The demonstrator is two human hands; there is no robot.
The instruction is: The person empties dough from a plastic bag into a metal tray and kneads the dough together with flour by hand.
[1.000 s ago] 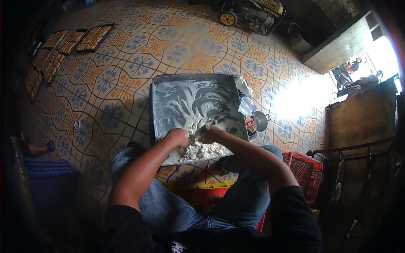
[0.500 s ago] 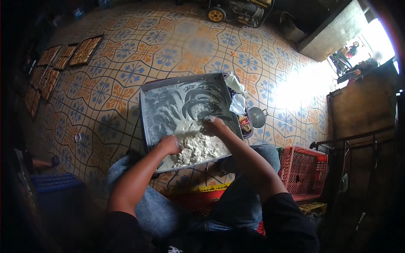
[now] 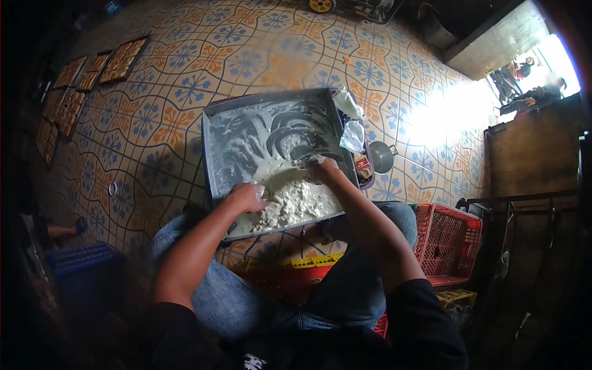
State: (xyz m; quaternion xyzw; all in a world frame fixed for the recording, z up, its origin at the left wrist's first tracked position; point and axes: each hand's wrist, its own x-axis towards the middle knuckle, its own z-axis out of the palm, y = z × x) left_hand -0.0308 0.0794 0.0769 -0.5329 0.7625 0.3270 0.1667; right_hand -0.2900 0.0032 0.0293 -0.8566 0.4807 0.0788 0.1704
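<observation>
A lumpy, wet white dough [image 3: 296, 200] lies in the near part of a large grey metal pan [image 3: 207, 154]. My left hand [image 3: 248, 197] is at the dough's left edge, its fingers apart and smeared white. My right hand [image 3: 322, 169] is at the upper right edge of the dough, with its fingers curled in against it and coated white; the fingertips are partly hidden. White liquid streaks cover the pan's floor beyond the hands.
Beside the pan, a purple crate [image 3: 369, 179] holds plastic bags [image 3: 353, 135] and packets. A metal pot [image 3: 383, 157] stands to its right. Red crates [image 3: 450, 240] are near my right knee. Trays of pastry pieces [image 3: 123, 60] lie far left. People [image 3: 542, 95] are at the bright doorway.
My view has shifted slightly, so the pan appears higher. Both hands stay at the dough; the left hand's fingers show more spread than before.
</observation>
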